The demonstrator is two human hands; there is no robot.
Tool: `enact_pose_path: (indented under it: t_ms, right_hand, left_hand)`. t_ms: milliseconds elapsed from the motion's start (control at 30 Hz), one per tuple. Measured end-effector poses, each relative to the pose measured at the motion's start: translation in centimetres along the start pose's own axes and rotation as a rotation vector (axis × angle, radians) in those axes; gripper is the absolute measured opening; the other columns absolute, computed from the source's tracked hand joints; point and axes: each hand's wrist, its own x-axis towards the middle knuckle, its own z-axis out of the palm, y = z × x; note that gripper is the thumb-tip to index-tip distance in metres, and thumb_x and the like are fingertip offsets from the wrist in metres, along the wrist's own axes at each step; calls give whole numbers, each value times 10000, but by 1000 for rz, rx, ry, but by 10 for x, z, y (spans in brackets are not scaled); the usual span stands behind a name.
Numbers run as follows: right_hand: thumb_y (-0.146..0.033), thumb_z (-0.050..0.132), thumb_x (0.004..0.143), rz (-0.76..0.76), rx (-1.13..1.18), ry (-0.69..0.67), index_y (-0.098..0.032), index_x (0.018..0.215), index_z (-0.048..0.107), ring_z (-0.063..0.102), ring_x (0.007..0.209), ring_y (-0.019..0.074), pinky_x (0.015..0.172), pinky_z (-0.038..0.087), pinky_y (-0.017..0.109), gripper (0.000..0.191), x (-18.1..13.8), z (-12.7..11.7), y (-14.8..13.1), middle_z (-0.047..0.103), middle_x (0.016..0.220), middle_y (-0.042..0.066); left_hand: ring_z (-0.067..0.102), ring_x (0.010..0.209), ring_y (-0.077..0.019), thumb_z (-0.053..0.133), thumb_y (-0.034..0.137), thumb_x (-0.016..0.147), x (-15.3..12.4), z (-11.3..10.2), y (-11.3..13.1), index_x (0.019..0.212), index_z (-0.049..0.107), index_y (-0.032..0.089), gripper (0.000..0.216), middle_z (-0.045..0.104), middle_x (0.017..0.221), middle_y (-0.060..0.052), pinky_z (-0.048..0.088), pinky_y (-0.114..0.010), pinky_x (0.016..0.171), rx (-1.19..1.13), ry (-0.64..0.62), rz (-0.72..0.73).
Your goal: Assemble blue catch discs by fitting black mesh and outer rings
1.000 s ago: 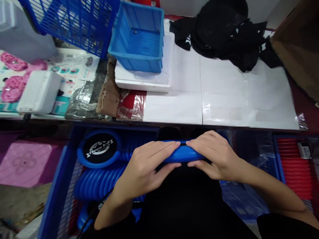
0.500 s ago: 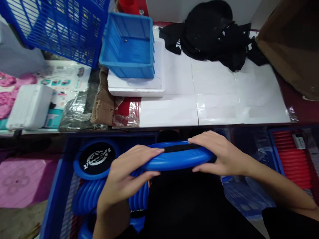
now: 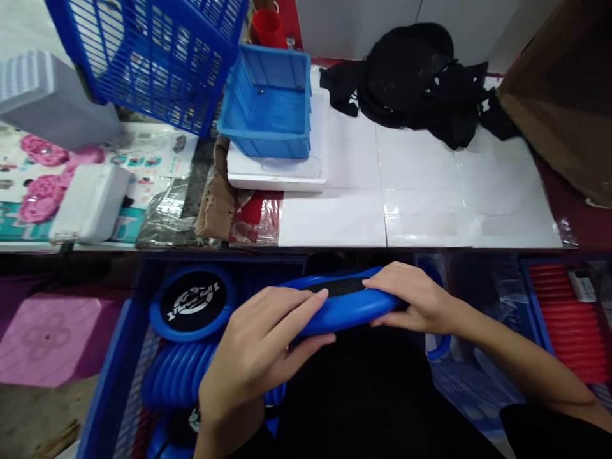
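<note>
In front of my body I hold a blue throw-ball disc (image 3: 351, 312) with a thick ringed rim and a dark centre, tilted so its edge faces me. My left hand (image 3: 265, 341) is closed on its left side, fingers over the top and thumb below. At the right end my right hand (image 3: 414, 296) pinches the rim in the same manner. My fingers hide part of the dark centre. Left of my left hand, a similar disc (image 3: 194, 303) with "Throw Ball" lettering lies in a blue crate (image 3: 112, 370), above a row of blue discs (image 3: 179, 376) on edge.
A table edge runs beyond my hands, with white sheets (image 3: 425, 210), a light-blue bin (image 3: 265, 137) on a white foam lid, and black cloth items (image 3: 411, 83). To the right, red ringed discs (image 3: 567, 331) fill another crate. A pink stool (image 3: 52, 338) stands at left.
My left hand has shifted rightward along the disc, its fingers further over the top. The disc's tilt has changed slightly, while my right hand keeps its hold. The whole view has shifted a little.
</note>
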Motion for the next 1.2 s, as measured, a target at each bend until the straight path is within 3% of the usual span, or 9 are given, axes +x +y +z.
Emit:
enact_pose_path:
  t_ms: [100, 200, 300, 433, 600, 667, 800, 1033, 1200]
  right_hand:
    - [-428, 767, 1008, 35, -11, -6, -162, 1503, 578, 774, 1035, 247, 906, 640, 401, 594, 0, -23, -6, 802, 1147, 141]
    - [-442, 770, 1004, 108, 36, -20, -214, 1499, 601, 774, 1056, 249, 927, 649, 401, 571, -12, -42, -7, 802, 1159, 120]
    - [-416, 728, 1036, 92, 17, 9, -221, 1495, 605, 781, 1059, 260, 944, 654, 432, 514, -28, -46, -6, 803, 1171, 124]
    - [-421, 681, 1061, 106, -90, 49, -206, 1518, 588, 793, 1036, 269, 930, 661, 433, 513, -39, -37, -8, 805, 1157, 131]
    - [-434, 671, 1061, 43, -154, 45, -170, 1525, 582, 792, 912, 264, 810, 663, 410, 541, -40, -32, -7, 810, 1090, 134]
    - [-442, 650, 1072, 39, -170, 46, -160, 1513, 589, 788, 901, 265, 795, 655, 412, 527, -42, -31, -5, 809, 1076, 141]
    - [-493, 619, 1079, 99, -181, 58, -187, 1496, 620, 790, 914, 279, 812, 644, 431, 517, -48, -30, -4, 815, 1089, 136]
    - [-427, 644, 1064, 109, -206, 228, -190, 1464, 650, 783, 860, 296, 770, 590, 460, 465, -53, -17, -14, 812, 1025, 130]
    - [-409, 707, 1030, 131, -214, 196, -202, 1492, 625, 790, 843, 274, 796, 597, 455, 513, -46, -10, -18, 826, 1025, 112]
  left_hand:
    - [749, 900, -235, 697, 368, 1057, -4, 8, -12, 1316, 700, 173, 324, 784, 1054, -117, 604, -365, 786, -129, 91, 20]
    - [738, 832, -240, 677, 467, 1055, -20, 19, -32, 1334, 702, 226, 370, 776, 1005, -94, 596, -414, 755, -263, 293, 11]
    - [744, 821, -235, 688, 460, 1041, -34, 36, -46, 1303, 716, 264, 328, 781, 996, -71, 610, -493, 865, -379, 405, -1]
    - [772, 941, -267, 707, 410, 1023, -29, 51, -45, 1280, 723, 228, 315, 793, 1031, -97, 625, -532, 970, -506, 364, -62]
    - [776, 1029, -276, 760, 422, 1006, -2, 47, -24, 1311, 737, 181, 390, 812, 1106, -142, 644, -416, 899, -450, 84, -46]
    - [789, 1038, -264, 753, 375, 1018, 6, 45, -16, 1371, 713, 185, 404, 820, 1139, -144, 645, -393, 903, -421, 34, -4]
    - [812, 1054, -265, 725, 320, 1035, 13, 49, -6, 1443, 681, 194, 430, 825, 1200, -151, 651, -369, 882, -400, 67, 22]
    - [823, 990, -274, 743, 269, 999, 6, 60, 8, 1410, 716, 197, 418, 837, 1162, -132, 657, -380, 838, -408, 239, -32]
    - [834, 946, -269, 757, 319, 996, 7, 56, -9, 1360, 750, 210, 380, 852, 1107, -121, 661, -365, 807, -497, 183, -30]
